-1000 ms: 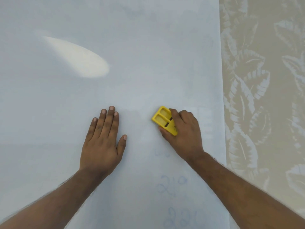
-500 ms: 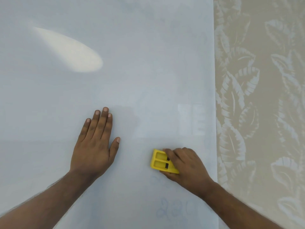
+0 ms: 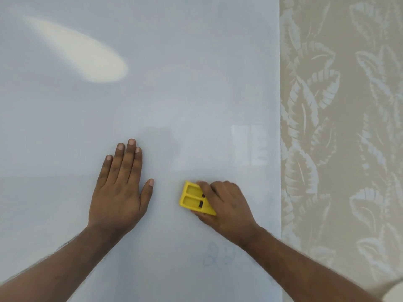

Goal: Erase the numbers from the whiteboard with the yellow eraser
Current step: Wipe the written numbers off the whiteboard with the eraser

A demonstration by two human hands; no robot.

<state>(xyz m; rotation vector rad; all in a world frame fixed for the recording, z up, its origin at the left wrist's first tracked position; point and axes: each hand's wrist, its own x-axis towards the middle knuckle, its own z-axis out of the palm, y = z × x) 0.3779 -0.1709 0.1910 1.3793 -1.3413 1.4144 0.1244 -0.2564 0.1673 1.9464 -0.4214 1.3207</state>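
A: Whiteboard fills most of the view, with patterned wallpaper past its edge, beyond the right hand. Status of the hands?

B: Left hand lies flat on the board, fingers straight and together, thumb apart, holding nothing. Right hand has its fingers curled over the eraser, thumb under its near edge, pressing it to the board. The eraser sits just beside the left thumb's side, its open ribbed back showing.

A: Remaining work?

B: One faint blue number shows below the right hand, near the wrist. In my judgement it is the next target.

A: Recommended method?

B: Keep the pad flat, bring it down over the digits, and wipe with firm overlapping strokes; the left hand should brace the board.

A: Limits of inspection?

B: The forearm covers the number's right end, so its last digit cannot be read. Glare on the board, above the left hand, could mask faint residue. The pad's contact face is out of sight.
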